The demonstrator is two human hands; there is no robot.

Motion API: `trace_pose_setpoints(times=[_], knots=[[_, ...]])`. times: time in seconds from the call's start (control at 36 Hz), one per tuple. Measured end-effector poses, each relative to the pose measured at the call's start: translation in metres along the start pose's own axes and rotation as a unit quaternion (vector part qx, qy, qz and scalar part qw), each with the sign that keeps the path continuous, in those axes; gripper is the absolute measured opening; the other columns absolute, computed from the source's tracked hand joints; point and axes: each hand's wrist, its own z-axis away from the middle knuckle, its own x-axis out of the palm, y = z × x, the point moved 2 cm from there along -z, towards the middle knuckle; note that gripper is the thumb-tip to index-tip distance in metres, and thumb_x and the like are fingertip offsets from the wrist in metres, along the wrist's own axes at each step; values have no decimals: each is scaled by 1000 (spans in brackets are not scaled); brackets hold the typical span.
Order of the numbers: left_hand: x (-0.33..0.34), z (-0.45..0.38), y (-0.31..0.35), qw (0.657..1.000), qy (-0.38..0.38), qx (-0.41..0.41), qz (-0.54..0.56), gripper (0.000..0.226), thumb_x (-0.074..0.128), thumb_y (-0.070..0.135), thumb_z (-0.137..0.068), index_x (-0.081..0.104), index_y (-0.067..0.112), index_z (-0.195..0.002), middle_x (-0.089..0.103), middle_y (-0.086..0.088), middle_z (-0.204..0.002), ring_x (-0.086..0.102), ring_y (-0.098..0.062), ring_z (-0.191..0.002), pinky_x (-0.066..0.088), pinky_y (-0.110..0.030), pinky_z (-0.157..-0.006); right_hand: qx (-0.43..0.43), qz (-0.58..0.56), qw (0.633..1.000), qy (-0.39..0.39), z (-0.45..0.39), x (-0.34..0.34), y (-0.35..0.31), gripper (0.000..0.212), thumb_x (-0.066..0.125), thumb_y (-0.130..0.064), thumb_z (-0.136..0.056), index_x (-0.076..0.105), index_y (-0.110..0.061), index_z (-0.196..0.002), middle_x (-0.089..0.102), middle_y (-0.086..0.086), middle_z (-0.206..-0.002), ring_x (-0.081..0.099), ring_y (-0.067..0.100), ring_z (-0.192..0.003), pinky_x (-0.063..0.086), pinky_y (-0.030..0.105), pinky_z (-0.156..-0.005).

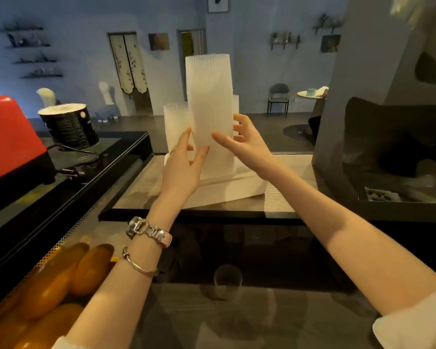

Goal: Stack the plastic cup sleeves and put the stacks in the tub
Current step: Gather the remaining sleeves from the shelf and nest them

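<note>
I see the tall stack of cup sleeves (209, 114) standing upright in the white tub (237, 187) on the counter (282, 197). My left hand (181, 170) and right hand (247, 144) are at its two sides with fingers spread, touching lightly, not clasping it. A shorter stack (176, 122) stands just beside it.

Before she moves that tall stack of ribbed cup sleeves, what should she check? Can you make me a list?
1. Left hand on the tall stack: ok, fingers touch its front.
2. Right hand on it: ok, fingers at its right edge.
3. Firm grip: cannot tell, fingers look spread.
4. Stack upright: ok.
5. Shorter stack out of the way: not ok, it stands right beside it.
6. Tub ready: cannot tell, white base unclear.
</note>
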Motion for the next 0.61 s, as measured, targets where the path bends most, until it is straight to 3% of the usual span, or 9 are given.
trace_pose_setpoints(times=[0.06,0.14,0.19,0.25,0.33,0.42,0.47,0.61], knots=[[2,-4,-2,1000,13,5,3,61,45,47,-93,19,31,-146,50,2,-123,54,-14,-100,37,-15,-64,0,5,1000,2,-3,2,1,67,66,-44,-80,32,-23,-134,46,-3,-129,51,9,-102,46,19,-78],[7,-7,-3,1000,5,-3,17,62,44,41,-95,14,29,-148,45,-3,-135,53,-17,-110,49,-29,-81,0,7,1000,9,-3,3,3,67,65,-40,-82,29,-22,-136,41,2,-139,47,12,-110,45,27,-87],[11,-3,-4,999,-19,-14,32,62,43,37,-96,11,28,-148,41,-5,-142,51,-22,-119,48,-43,-95,0,4,1000,17,-1,5,9,68,66,-35,-83,27,-20,-137,39,2,-140,43,10,-111,42,18,-84],[12,-1,-8,999,-34,-20,17,61,44,37,-96,14,28,-148,40,-6,-144,48,-24,-123,45,-46,-99,11,15,1000,22,2,6,18,69,67,-31,-84,27,-17,-138,40,4,-139,43,8,-108,42,5,-73],[15,-5,-10,995,-64,-23,-66,60,40,50,-94,24,25,-146,43,-8,-140,48,-25,-122,44,-36,-91,50,37,998,27,2,5,27,70,67,-31,-84,27,-9,-137,45,7,-134,46,7,-97,37,-6,-53],[17,-6,-10,986,-95,-20,-138,52,39,49,-95,42,13,-132,49,-11,-131,54,-25,-110,41,-30,-77,71,131,989,10,-3,5,28,71,69,-36,-81,30,-7,-133,49,6,-127,45,7,-94,40,3,-47],[15,-4,-9,984,-91,-11,-150,44,42,43,-95,50,9,-121,55,-12,-123,56,-24,-105,40,-30,-74,73,196,978,-3,-5,7,30,69,69,-39,-79,34,-7,-129,52,6,-123,45,9,-93,35,10,-48],[14,1,-5,984,-84,-8,-154,31,45,30,-96,52,7,-116,54,-14,-120,57,-27,-103,39,-29,-72,74,203,976,9,-1,12,33,68,72,-41,-76,38,-7,-125,46,-3,-103,45,11,-92,33,11,-54]])
